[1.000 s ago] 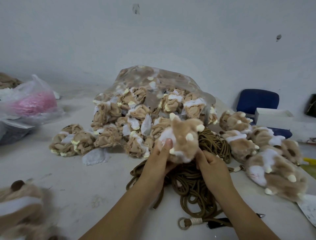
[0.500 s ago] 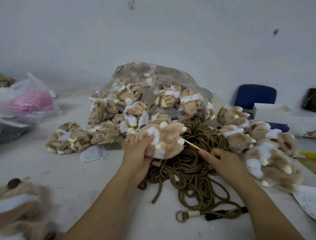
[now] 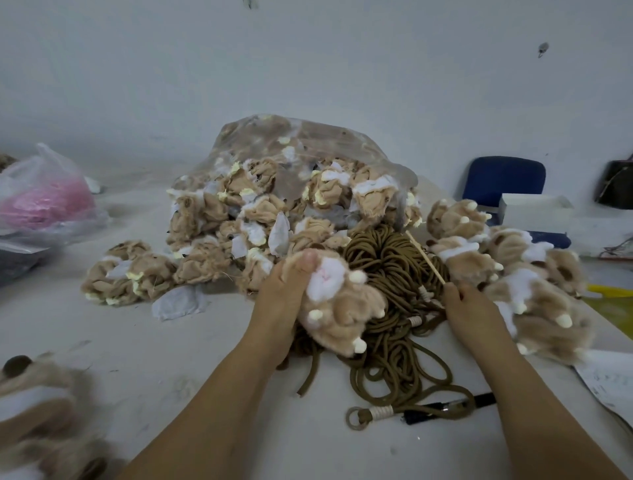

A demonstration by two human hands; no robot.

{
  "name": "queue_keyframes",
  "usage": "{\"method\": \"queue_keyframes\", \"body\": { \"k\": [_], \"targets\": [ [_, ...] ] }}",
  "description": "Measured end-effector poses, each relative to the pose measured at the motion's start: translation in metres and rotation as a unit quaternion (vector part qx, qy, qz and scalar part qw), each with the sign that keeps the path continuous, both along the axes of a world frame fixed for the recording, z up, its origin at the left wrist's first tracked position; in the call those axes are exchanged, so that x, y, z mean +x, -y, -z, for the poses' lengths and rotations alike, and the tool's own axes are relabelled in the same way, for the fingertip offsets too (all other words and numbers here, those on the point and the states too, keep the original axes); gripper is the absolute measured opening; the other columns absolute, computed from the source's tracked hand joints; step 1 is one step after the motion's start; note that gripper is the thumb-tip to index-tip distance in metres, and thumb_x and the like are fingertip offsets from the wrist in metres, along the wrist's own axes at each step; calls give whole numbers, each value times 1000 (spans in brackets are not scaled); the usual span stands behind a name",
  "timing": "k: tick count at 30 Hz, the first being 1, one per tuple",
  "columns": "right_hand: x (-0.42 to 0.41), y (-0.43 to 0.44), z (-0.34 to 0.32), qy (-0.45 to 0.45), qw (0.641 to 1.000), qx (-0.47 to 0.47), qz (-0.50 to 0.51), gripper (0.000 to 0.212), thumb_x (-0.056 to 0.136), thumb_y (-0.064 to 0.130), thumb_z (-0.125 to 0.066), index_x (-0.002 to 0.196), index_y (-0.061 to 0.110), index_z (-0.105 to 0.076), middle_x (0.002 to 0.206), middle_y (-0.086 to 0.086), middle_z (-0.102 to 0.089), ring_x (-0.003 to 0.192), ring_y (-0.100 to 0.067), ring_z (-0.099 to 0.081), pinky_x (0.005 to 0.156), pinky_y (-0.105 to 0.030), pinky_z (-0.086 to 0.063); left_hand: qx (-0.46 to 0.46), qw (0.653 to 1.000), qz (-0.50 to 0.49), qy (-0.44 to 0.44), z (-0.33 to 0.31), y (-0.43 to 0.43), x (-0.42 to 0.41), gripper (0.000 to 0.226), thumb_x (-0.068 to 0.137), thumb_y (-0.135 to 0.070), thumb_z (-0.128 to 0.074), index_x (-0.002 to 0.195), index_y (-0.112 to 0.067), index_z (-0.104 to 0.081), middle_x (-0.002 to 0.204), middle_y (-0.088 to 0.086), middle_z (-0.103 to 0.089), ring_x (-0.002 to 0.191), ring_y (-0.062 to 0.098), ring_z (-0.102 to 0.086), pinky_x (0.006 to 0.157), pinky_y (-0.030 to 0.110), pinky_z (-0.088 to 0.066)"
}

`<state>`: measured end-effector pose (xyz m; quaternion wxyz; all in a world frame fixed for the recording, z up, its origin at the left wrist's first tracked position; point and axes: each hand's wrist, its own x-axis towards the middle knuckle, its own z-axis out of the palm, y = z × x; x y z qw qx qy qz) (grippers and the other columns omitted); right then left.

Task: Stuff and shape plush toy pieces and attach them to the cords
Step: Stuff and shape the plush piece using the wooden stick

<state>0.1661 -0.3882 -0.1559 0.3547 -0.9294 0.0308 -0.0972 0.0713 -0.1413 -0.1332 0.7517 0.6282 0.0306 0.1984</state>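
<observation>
- The left hand [image 3: 284, 294] grips the stuffed plush paw [image 3: 342, 308], holding it over the brown cord bundle [image 3: 390, 267].
- A thin wooden stick [image 3: 424, 257] is pinched by the right hand [image 3: 469, 308] beside the cords; thrust carelessly, it could snag a loop or tear the paw's seam.

Back wall: plain pale grey-white plaster wall [image 3: 342, 68], fills the upper half of the frame. Small dark mark [image 3: 543, 49] on it, upper right; a second dark smudge [image 3: 251, 3] at the top edge, centre.

Right of centre, against the wall: blue padded chair [image 3: 507, 178]. White rectangular box [image 3: 534, 209] overlaps the chair's lower part; whether it rests on the seat is unclear. Far right edge: dark bag [image 3: 618, 185], partly cut off.

Lower half: pale grey, scuffed tabletop [image 3: 102, 342].

Light soft, even, rather dim; shadows faint.
</observation>
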Motion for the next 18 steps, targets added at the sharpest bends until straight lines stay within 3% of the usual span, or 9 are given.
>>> {"method": "queue_keyframes", "body": {
  "k": [3, 5, 7, 8, 10, 14, 18],
  "targets": [
    [-2, -1, 2, 24, 999, -47, 4, 25, 95, 27, -47, 89, 5, -57, 88, -15, -59, 90, -35, -54, 74, -41, -46, 17, 999, 21, -31, 4, 0, -1, 48, 77, -50, -76, 109, -15, -70, 104, 6, -74, 100, 24, -70, 82, 36, -57],
    [-5, -6, -3, 113, 991, -68, 13, 20, 91, 24, -52, 92, 5, -59, 99, -17, -57, 98, -34, -52, 82, -46, -47, 66, 997, 36, -34, 5, 4, -3, 36, 73, -48, -78, 99, -25, -71, 98, -2, -75, 95, 17, -70, 76, 29, -56],
    [-11, -15, -14, 212, 977, -29, -13, 19, 92, 25, -52, 89, 9, -61, 97, -12, -55, 95, -21, -51, 83, -36, -45, 132, 989, 60, -39, 6, 11, -4, 31, 73, -45, -77, 95, -25, -68, 96, -2, -72, 92, 17, -68, 75, 31, -56],
    [-16, -21, -20, 237, 970, 6, -47, 21, 93, 28, -50, 86, 12, -61, 92, -5, -56, 90, -8, -51, 80, -22, -43, 174, 982, 65, -39, 7, 15, -4, 31, 75, -43, -79, 96, -23, -66, 98, 0, -70, 91, 16, -66, 77, 31, -55],
    [-32, -36, -30, 243, 956, 76, -144, 23, 93, 36, -47, 86, 19, -62, 88, 7, -54, 86, 5, -50, 71, -4, -35, 257, 964, 59, -18, 11, 21, -2, 24, 81, -40, -78, 94, -24, -64, 97, -6, -63, 88, 6, -60, 75, 19, -49],
    [-55, -60, -29, 229, 918, 94, -308, 20, 88, 45, -49, 91, 29, -61, 98, 11, -52, 94, 1, -52, 78, -5, -38, 302, 952, 57, 5, 12, 21, 0, 17, 82, -43, -74, 86, -33, -62, 94, -12, -57, 85, -2, -54, 67, 11, -42],
    [-58, -68, -27, 223, 903, 35, -365, 23, 86, 41, -58, 104, 28, -63, 105, 9, -49, 106, -5, -46, 90, -10, -34, 336, 940, 59, 4, 14, 22, 0, 5, 85, -37, -61, 84, -34, -57, 93, -11, -55, 85, -4, -53, 67, 11, -39]
  ]
}}
